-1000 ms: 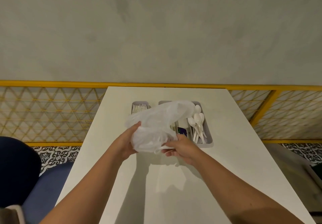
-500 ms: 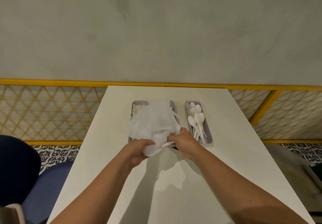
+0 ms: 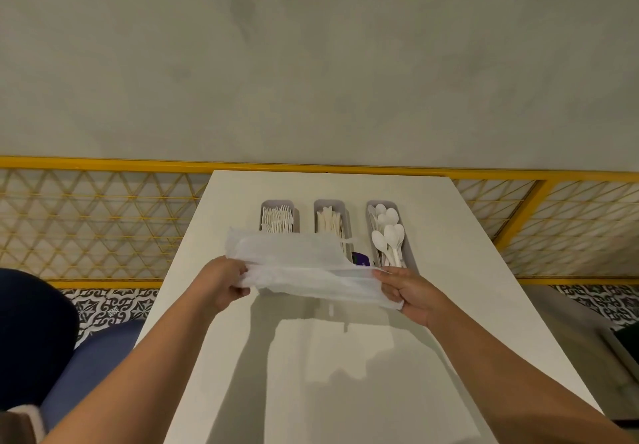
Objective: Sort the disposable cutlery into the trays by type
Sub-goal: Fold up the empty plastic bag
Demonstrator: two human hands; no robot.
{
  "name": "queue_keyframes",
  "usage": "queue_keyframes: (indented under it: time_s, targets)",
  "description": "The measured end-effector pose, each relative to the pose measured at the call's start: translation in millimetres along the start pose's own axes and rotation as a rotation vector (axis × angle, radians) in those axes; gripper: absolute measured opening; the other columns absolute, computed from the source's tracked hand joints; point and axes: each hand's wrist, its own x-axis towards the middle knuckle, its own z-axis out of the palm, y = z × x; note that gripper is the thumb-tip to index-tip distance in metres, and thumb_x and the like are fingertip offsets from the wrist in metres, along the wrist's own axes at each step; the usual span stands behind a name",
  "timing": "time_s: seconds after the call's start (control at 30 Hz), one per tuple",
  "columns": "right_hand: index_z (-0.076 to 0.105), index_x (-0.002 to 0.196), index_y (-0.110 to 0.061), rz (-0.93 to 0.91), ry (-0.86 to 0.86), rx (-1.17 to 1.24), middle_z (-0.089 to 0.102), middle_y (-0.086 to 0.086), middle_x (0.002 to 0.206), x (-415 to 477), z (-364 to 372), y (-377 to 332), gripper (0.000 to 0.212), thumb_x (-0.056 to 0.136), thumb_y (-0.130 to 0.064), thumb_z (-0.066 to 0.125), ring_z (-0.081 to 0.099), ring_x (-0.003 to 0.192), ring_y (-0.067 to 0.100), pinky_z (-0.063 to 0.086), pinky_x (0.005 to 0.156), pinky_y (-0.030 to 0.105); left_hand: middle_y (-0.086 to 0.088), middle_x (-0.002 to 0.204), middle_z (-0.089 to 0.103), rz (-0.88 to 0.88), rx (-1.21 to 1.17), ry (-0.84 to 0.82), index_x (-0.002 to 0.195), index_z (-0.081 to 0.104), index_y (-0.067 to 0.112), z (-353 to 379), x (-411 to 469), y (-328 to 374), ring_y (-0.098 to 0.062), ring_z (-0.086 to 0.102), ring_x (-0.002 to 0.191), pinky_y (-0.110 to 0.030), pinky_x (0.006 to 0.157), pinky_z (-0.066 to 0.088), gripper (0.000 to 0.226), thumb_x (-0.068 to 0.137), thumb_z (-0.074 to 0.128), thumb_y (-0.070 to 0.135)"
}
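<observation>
1. Three grey trays (image 3: 330,202) stand side by side at the bench's (image 3: 345,374) far end: forks (image 3: 278,219) in the left one, knives (image 3: 328,223) in the middle, spoons (image 3: 389,232) in the right.
2. Nearer, the left hand (image 3: 221,281) and right hand (image 3: 411,291) hold a thin plastic bag (image 3: 297,264) stretched flat between them, above the bench; each grip is clamped on one end of it.

We reach both bare forearms up from the lower corners of the frame toward its centre. Our left hand (image 3: 224,281) sits left of centre and our right hand (image 3: 409,293) right of centre, well apart. Each has its fingers curled, pinching one end of a thin white bag (image 3: 297,271) stretched between them
</observation>
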Motion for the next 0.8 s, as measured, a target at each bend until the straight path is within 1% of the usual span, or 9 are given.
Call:
queue_keyframes:
  time_s: [0.07,0.13,0.2,0.27,0.37,0.47,0.6,0.73,0.8]
  targets:
    - [0.061,0.107,-0.008,0.039,0.087,-0.149,0.051,-0.007,0.054,0.1,-5.1,1.8,0.018,0.089,-0.007,0.059,0.04,0.05,0.006,0.034,0.056,0.02,-0.01,0.069,0.046,0.026,0.081,-0.015,0.076,0.049,0.005,-2.2,0.5,4.6,-0.019,0.034,0.055,-0.019,0.042,0.028,0.026,0.086,0.031,-0.011]
    - [0.061,0.111,-0.012,0.038,0.144,-0.31,0.061,-0.001,0.089,-1.4,-4.0,-4.4,0.028,0.087,0.0,0.054,0.049,0.075,0.012,0.038,0.066,0.025,-0.013,0.074,0.048,0.068,0.211,-0.06,0.078,0.052,0.006,-5.9,-3.1,10.9,-0.021,0.038,0.057,-0.024,0.049,0.029,0.018,0.08,0.039,-0.005]
    - [0.057,0.121,-0.016,-0.045,0.192,-0.374,0.054,0.002,0.12,-4.0,4.1,-19.3,0.044,0.083,0.004,0.051,0.05,0.104,0.017,0.039,0.077,0.026,-0.015,0.079,0.053,0.115,0.34,-0.211,0.085,0.057,0.006,-6.7,-10.9,19.1,-0.022,0.047,0.061,-0.025,0.052,0.034,0.023,0.064,0.046,0.005]
    - [0.052,0.128,-0.021,-0.212,0.201,-0.41,0.047,0.0,0.134,-11.3,19.7,-39.2,0.053,0.082,0.004,0.053,0.044,0.119,0.015,0.037,0.086,0.021,-0.012,0.077,0.059,0.128,0.48,-0.38,0.088,0.061,0.007,-1.3,-20.0,30.0,-0.023,0.054,0.063,-0.024,0.051,0.038,0.035,0.055,0.047,0.009]
    - [0.037,0.139,-0.031,-0.379,-0.029,-0.618,0.039,-0.01,0.138,-19.3,50.6,-63.7,0.074,0.078,-0.007,0.07,0.038,0.122,0.008,0.036,0.091,0.015,-0.011,0.079,0.063,0.101,0.71,-0.556,0.086,0.061,0.008,17.8,-33.1,42.4,-0.025,0.059,0.068,-0.027,0.056,0.044,0.034,0.054,0.05,0.011]
    - [0.028,0.144,-0.033,-0.178,-0.345,-0.673,0.046,-0.006,0.138,-17.3,75.8,-66.2,0.095,0.068,-0.014,0.081,0.046,0.124,0.011,0.041,0.106,0.031,-0.017,0.094,0.065,0.097,0.802,-0.675,0.093,0.064,0.004,32.2,-37.9,49.6,-0.031,0.061,0.088,-0.042,0.084,0.048,0.044,0.05,0.058,0.015]
    - [0.064,0.105,-0.014,-0.067,-0.372,-0.582,0.071,-0.002,0.095,-16.7,76.6,-59.7,0.02,0.085,-0.013,0.067,0.068,0.091,0.016,0.054,0.086,0.028,-0.011,0.087,0.07,0.123,0.614,-0.657,0.088,0.069,0.005,17.4,-35.7,52.0,-0.023,0.066,0.079,-0.031,0.078,0.05,0.032,0.058,0.06,0.015]
    - [0.064,0.106,-0.013,-0.081,-0.26,-0.233,0.071,0.003,0.1,-9.2,59.0,-62.2,0.018,0.091,-0.018,0.057,0.067,0.093,0.018,0.052,0.09,0.033,-0.006,0.089,0.071,0.134,0.056,-0.5,0.088,0.07,0.011,-17.1,-18.8,30.3,-0.015,0.07,0.074,-0.032,0.074,0.048,0.026,0.085,0.059,0.034]
    - [0.063,0.109,-0.013,-0.081,-0.208,-0.17,0.069,0.004,0.104,-5.3,56.7,-63.2,0.02,0.092,-0.02,0.055,0.066,0.096,0.019,0.051,0.091,0.033,-0.006,0.097,0.071,0.056,-0.141,-0.473,0.097,0.066,0.009,-25.9,-9.6,12.7,-0.016,0.07,0.083,-0.034,0.077,0.047,0.058,0.093,0.033,0.057]
